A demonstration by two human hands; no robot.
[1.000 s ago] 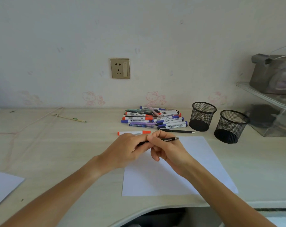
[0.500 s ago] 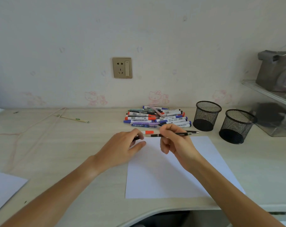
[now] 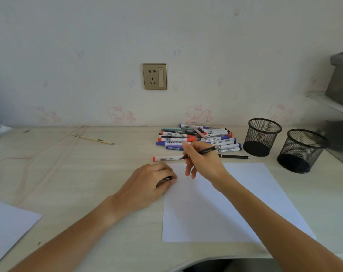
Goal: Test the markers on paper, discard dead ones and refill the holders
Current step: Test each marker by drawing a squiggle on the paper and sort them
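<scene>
Above paper [image 3: 235, 203], pen [image 3: 208, 150] in right hand [image 3: 203, 162]

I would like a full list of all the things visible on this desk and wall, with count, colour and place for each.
marker pile: many, mixed colours, desk back centre
red marker: one, white with red end, before the pile
black pen: one, black, lying right of the red marker
mesh holders: two, black, right
paper sheet: one, white, desk front
second sheet: one, white, left edge
socket: one, gold, wall
left hand: grips pen cap
right hand: holds uncapped pen
</scene>
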